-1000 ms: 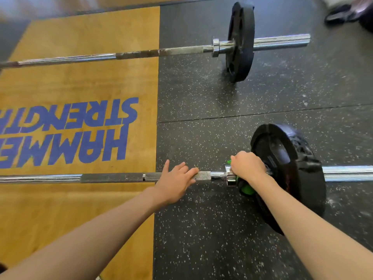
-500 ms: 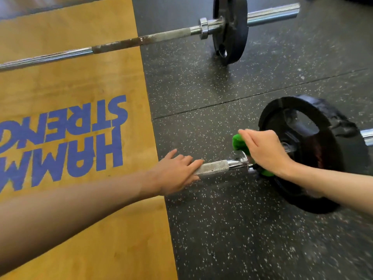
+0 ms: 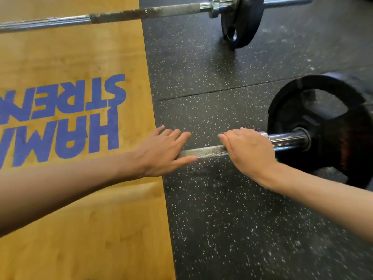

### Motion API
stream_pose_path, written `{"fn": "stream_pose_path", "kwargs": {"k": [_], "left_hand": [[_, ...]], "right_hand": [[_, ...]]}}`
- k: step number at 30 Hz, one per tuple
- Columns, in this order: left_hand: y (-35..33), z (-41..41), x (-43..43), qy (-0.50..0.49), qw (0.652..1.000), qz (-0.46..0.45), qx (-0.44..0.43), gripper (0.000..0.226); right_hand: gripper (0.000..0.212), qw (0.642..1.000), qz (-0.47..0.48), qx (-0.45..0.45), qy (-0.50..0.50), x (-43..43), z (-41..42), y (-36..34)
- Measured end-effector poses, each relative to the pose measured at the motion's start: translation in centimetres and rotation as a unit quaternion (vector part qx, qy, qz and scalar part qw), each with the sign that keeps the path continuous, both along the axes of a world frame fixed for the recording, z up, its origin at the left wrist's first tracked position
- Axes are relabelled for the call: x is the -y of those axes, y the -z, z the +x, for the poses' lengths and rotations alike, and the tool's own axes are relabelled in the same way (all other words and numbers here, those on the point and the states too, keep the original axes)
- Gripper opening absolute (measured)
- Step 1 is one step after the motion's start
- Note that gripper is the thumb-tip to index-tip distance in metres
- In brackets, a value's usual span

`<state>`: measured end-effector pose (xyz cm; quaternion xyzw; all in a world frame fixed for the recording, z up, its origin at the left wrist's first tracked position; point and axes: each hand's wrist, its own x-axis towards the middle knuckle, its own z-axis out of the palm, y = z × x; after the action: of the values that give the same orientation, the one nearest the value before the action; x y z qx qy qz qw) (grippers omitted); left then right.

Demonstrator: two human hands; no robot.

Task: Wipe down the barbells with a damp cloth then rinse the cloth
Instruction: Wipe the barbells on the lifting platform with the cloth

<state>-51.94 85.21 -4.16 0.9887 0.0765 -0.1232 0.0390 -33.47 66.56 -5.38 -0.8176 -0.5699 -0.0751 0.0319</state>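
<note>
My right hand (image 3: 249, 150) clenches the soft, mostly hidden cloth (image 3: 221, 141) round the heavy, rigid barbell (image 3: 203, 152) just beside the plate (image 3: 286, 110). My left hand (image 3: 165, 152), farther from the plate, rests flat-fingered.

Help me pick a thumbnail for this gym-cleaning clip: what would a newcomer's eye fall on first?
Two bare hands on the near barbell at centre: the left hand lies flat on its shaft, the right hand wraps it beside the big black plate at right. Next, the yellow platform with bold blue lettering, upside down to the camera, fills the left.
</note>
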Motion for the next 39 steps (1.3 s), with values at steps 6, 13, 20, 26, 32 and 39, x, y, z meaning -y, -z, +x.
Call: {"fn": "stream_pose_path", "kwargs": {"k": [6,13,20,26,32,39], "left_hand": [[0.8,0.2,1.4,-0.02,1.0,0.004,0.015,0.08],[0.2,-0.8,0.6,-0.023,0.996,0.046,0.072,0.075],[1.2,-1.8,-0.3,-0.019,0.997,0.058,0.051,0.081],[1.2,-2.2,-0.2,-0.007,0.996,0.064,0.06,0.076],[0.6,-3.6,-1.0,-0.009,0.995,0.058,0.083,0.072],[0.8,-3.8,-0.7,-0.007,0.996,0.023,0.088,0.066]], "right_hand": [[0.052,0.992,0.064,-0.109,0.009,-1.3,-2.6,0.6],[0.065,0.998,-0.039,0.012,-0.055,1.5,-1.6,1.1],[0.059,0.995,0.056,-0.077,-0.021,-1.8,-2.6,0.2],[0.055,0.988,0.015,-0.057,-0.14,-1.6,-3.3,0.7],[0.048,0.998,0.048,0.002,-0.04,-0.4,-1.8,0.6],[0.04,0.997,0.006,-0.077,0.013,-2.2,-3.3,0.2]]}}
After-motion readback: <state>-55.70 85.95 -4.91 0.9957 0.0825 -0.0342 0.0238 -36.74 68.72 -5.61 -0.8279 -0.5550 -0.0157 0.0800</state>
